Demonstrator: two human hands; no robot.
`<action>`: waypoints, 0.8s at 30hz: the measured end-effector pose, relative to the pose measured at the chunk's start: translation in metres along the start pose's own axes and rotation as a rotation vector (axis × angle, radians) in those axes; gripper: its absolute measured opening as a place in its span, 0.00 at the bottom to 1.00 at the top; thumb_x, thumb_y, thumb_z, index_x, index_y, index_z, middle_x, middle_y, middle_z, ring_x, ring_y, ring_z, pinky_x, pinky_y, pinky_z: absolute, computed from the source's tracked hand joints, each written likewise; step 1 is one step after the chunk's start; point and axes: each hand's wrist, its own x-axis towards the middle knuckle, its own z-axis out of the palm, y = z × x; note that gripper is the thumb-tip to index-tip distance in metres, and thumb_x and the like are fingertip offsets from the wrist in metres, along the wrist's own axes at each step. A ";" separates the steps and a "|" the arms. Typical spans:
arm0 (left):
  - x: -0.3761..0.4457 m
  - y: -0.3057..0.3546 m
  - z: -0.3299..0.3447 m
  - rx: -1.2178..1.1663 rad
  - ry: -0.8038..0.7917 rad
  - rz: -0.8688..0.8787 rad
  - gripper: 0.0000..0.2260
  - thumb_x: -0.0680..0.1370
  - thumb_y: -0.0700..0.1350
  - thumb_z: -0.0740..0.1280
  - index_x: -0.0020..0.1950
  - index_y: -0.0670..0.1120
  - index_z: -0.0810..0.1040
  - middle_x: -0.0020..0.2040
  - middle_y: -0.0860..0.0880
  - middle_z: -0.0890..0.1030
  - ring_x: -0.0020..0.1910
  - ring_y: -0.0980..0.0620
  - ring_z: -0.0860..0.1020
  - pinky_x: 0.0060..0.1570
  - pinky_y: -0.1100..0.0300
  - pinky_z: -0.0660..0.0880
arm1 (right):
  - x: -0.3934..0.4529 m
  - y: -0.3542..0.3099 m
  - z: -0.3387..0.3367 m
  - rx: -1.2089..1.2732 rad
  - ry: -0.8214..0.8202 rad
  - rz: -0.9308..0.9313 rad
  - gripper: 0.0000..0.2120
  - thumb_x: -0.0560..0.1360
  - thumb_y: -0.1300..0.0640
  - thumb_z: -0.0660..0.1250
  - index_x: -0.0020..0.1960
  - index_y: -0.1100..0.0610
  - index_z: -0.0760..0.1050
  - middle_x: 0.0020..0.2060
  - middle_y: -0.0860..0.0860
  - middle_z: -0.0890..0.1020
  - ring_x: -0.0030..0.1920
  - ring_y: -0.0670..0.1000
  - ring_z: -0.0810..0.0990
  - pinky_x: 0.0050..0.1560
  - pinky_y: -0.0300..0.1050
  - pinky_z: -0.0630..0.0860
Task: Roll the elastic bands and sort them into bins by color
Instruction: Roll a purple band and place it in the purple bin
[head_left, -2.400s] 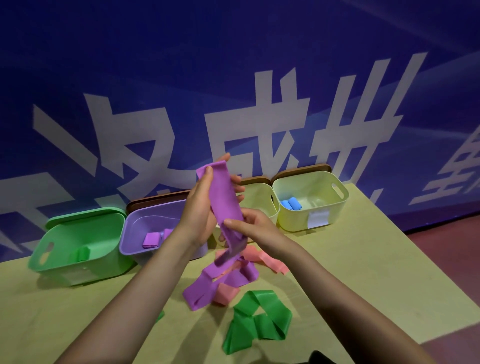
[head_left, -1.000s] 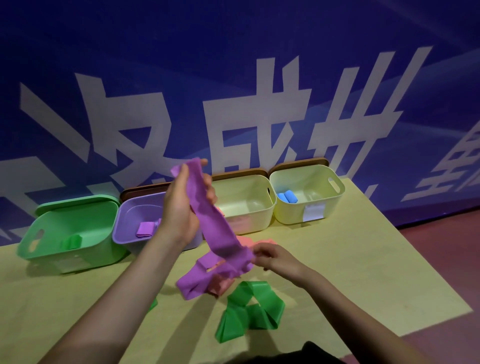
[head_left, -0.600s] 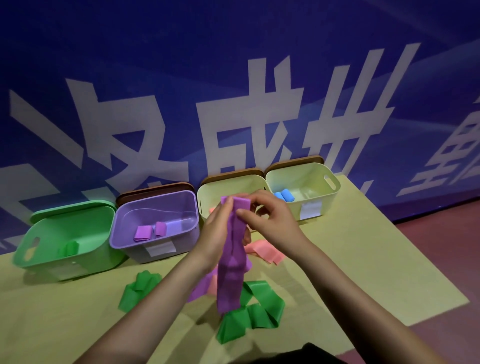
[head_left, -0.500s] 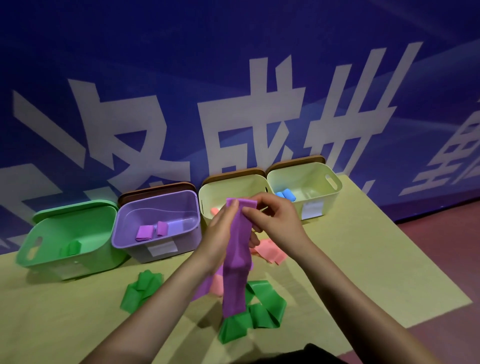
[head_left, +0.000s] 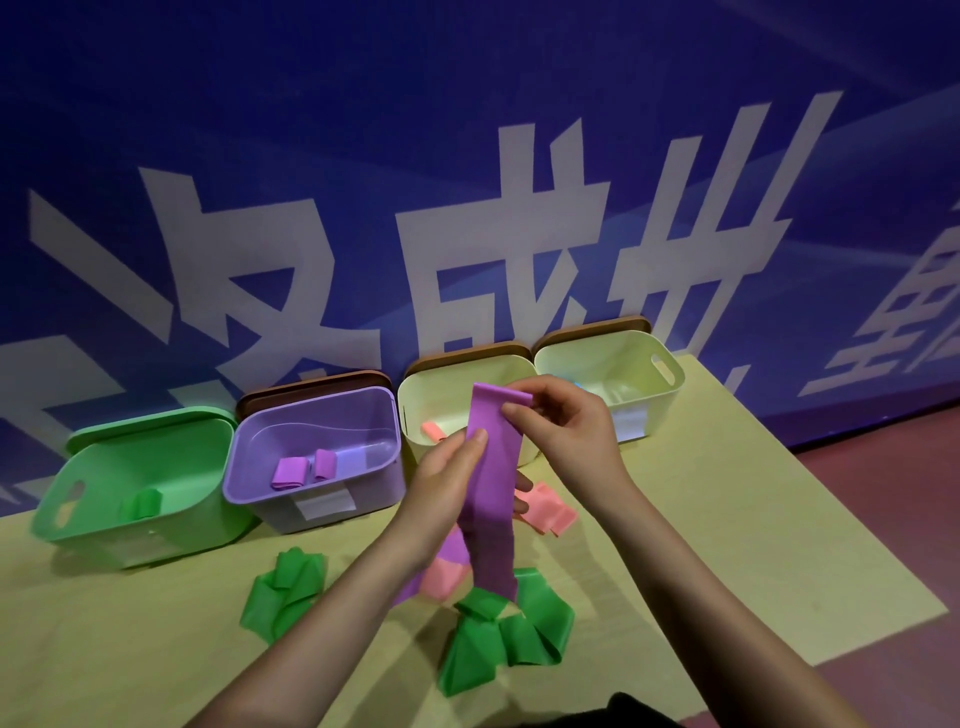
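Purple band (head_left: 491, 499): held upright, top edge pinched by right hand (head_left: 566, 441), left hand (head_left: 447, 483) gripping just below; tail hangs to table (head_left: 727, 519). Bare tabletop right of the grip. Below: two green bands (head_left: 285, 592), pink bands (head_left: 545, 512). Behind: four bins — green bin (head_left: 135, 499), one roll; purple bin (head_left: 311, 457), two rolls.

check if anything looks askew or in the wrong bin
The green bin is tipped toward the camera, unlike the upright purple bin. Rolls seen in bins match by color: purple in purple, green in green. Nothing else stands out.
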 end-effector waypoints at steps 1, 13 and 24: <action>0.000 -0.001 0.001 -0.008 0.005 0.001 0.10 0.83 0.47 0.57 0.51 0.45 0.75 0.36 0.41 0.84 0.33 0.41 0.82 0.42 0.47 0.79 | 0.001 0.000 -0.001 -0.022 -0.011 -0.027 0.09 0.72 0.68 0.69 0.45 0.55 0.81 0.36 0.44 0.81 0.38 0.45 0.77 0.41 0.38 0.74; -0.006 0.001 0.000 -0.038 -0.016 0.106 0.12 0.82 0.45 0.56 0.55 0.48 0.79 0.35 0.40 0.82 0.28 0.41 0.79 0.39 0.51 0.76 | 0.000 0.005 -0.024 -0.359 -0.264 -0.451 0.10 0.72 0.71 0.68 0.50 0.60 0.82 0.41 0.51 0.81 0.42 0.47 0.77 0.44 0.38 0.74; -0.007 0.003 -0.002 -0.090 -0.014 0.122 0.17 0.82 0.43 0.54 0.48 0.50 0.83 0.40 0.40 0.83 0.32 0.42 0.80 0.42 0.47 0.78 | -0.003 -0.006 -0.028 -0.379 -0.367 -0.406 0.14 0.75 0.66 0.64 0.57 0.57 0.81 0.45 0.49 0.83 0.45 0.44 0.80 0.48 0.36 0.74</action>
